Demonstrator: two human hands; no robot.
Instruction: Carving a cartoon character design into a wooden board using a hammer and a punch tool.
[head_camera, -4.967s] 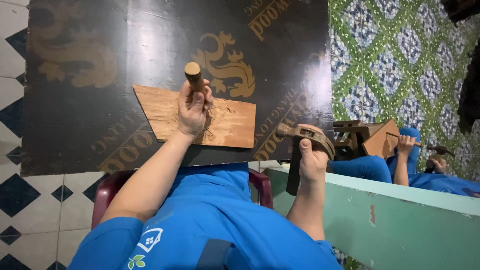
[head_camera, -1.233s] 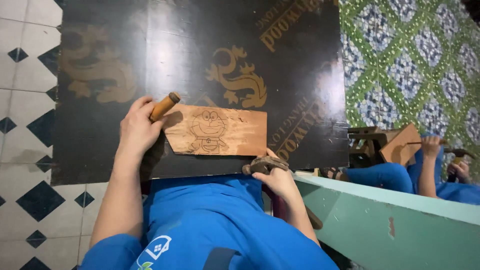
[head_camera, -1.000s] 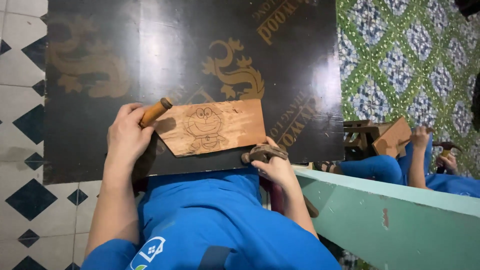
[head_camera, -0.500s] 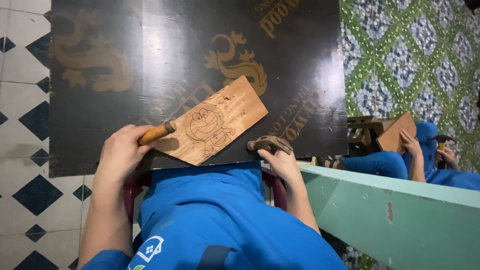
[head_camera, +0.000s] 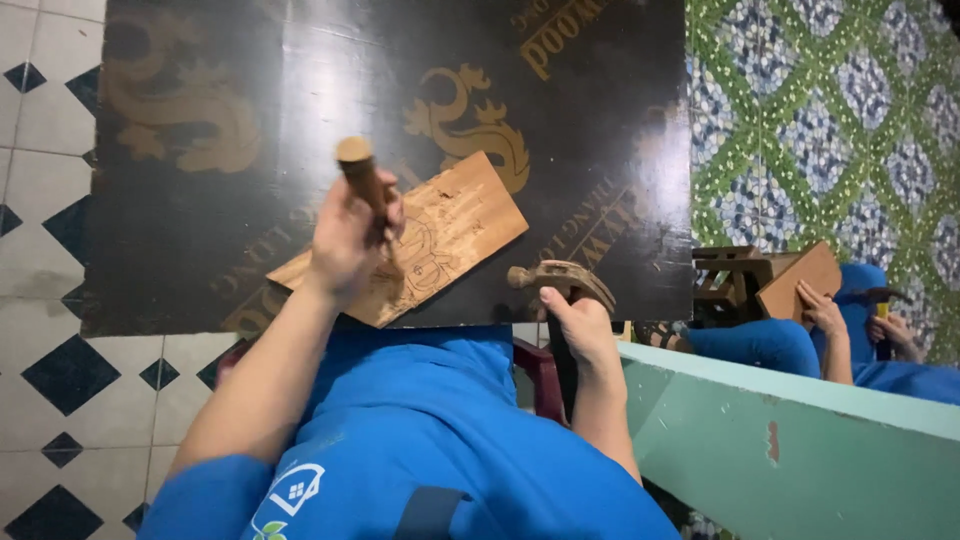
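Note:
A small wooden plank (head_camera: 455, 225) with a cartoon figure carved into it lies tilted on a black board (head_camera: 300, 90). My left hand (head_camera: 345, 240) is closed around a wooden-handled chisel (head_camera: 362, 178), held upright with its tip down on the carving. To the right, near the board's front edge, my right hand (head_camera: 580, 322) grips a claw hammer (head_camera: 558, 278) by its handle, the head raised just above the board. My blue-clad lap fills the lower frame.
The black board with gold dragon prints rests on white and dark tiled floor (head_camera: 60, 390). A pale green wall ledge (head_camera: 800, 430) runs at right. Beyond it another person's hands (head_camera: 825, 305) hold a wooden piece (head_camera: 800, 280) on green patterned flooring.
The plank has been turned to a steeper slant. My left hand has brought the chisel from lying at the plank's left edge to upright on the carving. The hammer hand stays low at right.

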